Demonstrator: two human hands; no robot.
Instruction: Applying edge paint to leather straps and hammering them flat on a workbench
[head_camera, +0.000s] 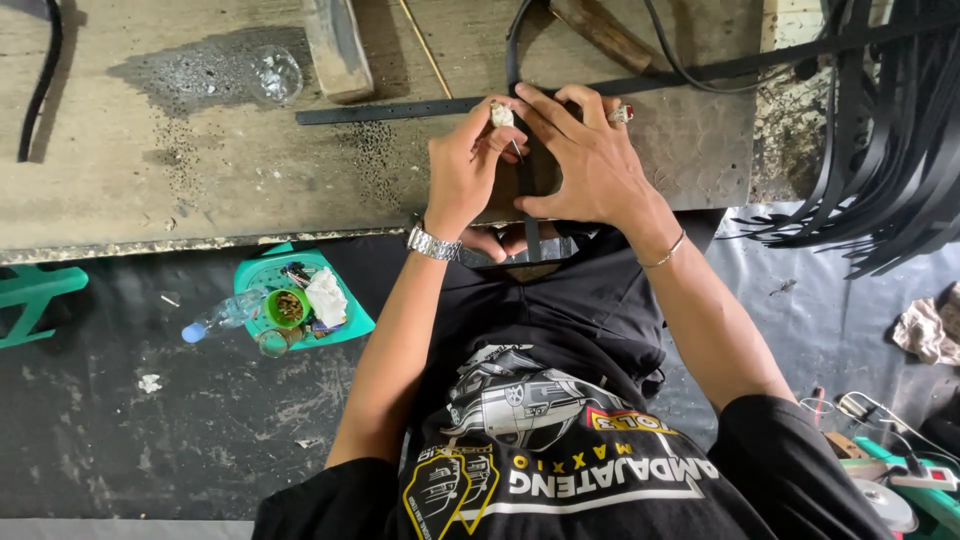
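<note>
My left hand (462, 170), with a metal watch on the wrist, pinches a small pale-handled pointed tool (502, 117) whose tip rests on a narrow black strap (530, 235). The strap runs from the far side of the workbench (150, 170) under both hands and over the bench's near edge. My right hand (590, 160), with a red-stone ring and a thin bracelet, lies spread on the strap and a dark block beneath it, pressing them down, its fingertips touching the left hand's. A second black strap with punched holes (390, 110) lies crosswise just beyond my fingers.
A clear glass (275, 73) and a wooden block (338, 40) stand on the wet bench top. A thick bundle of black straps (890, 130) hangs at the right. A green stool (340, 320) below holds a cup, a bottle and paper. Cables and a power strip (925, 478) lie lower right.
</note>
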